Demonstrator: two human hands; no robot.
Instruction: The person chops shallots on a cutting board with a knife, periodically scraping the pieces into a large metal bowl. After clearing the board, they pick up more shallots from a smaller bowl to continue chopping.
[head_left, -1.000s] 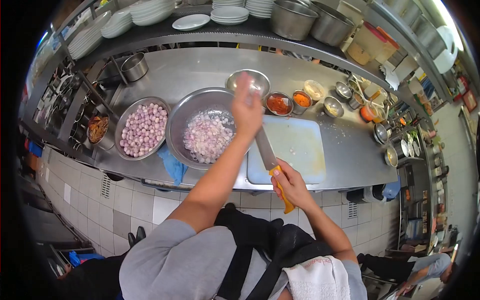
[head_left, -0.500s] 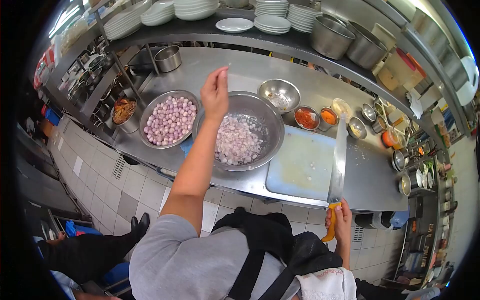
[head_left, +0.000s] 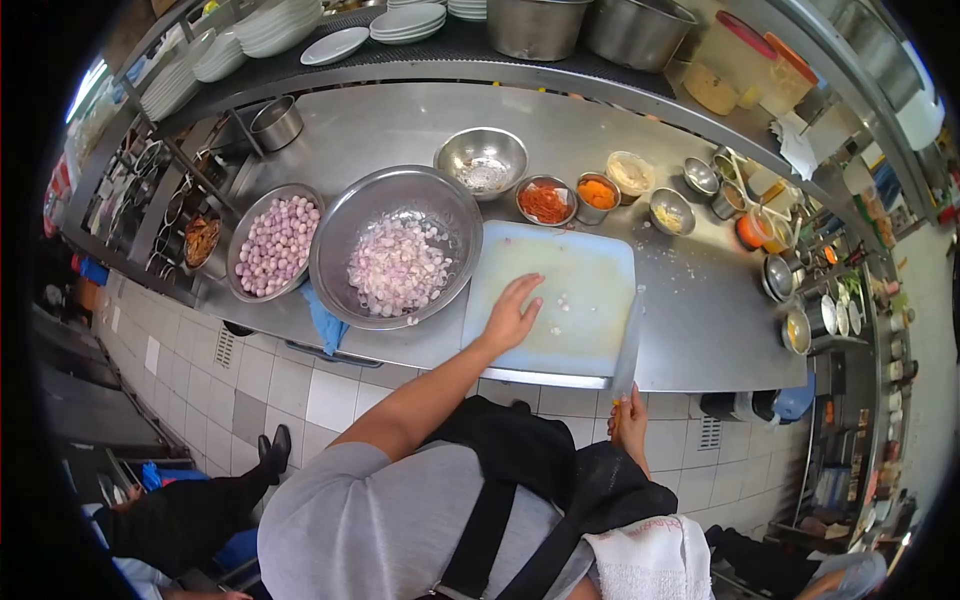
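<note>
My left hand [head_left: 514, 315] lies over the left part of the pale cutting board [head_left: 590, 262], fingers stretched out, holding nothing. My right hand [head_left: 629, 425] grips the handle of a large knife [head_left: 629, 345] at the board's right edge, its blade pointing away from me. A few small white pieces [head_left: 558, 328] lie on the board. Left of it, a wide metal bowl [head_left: 462, 215] holds sliced shallots [head_left: 395, 268]. Further left stands a bowl of whole peeled shallots [head_left: 275, 245].
Behind the board are an almost empty metal bowl [head_left: 483, 160], a bowl of red pieces [head_left: 546, 202] and a cup of orange pieces [head_left: 597, 192]. A blue cloth [head_left: 325, 322] hangs at the counter edge. Plates and pots fill the shelf above. Another person's legs [head_left: 200, 505] show at lower left.
My left hand has come down from above the big bowl to the board. The knife has shifted left and lower with my right hand. The camera view has turned, and the big bowl looks tilted.
</note>
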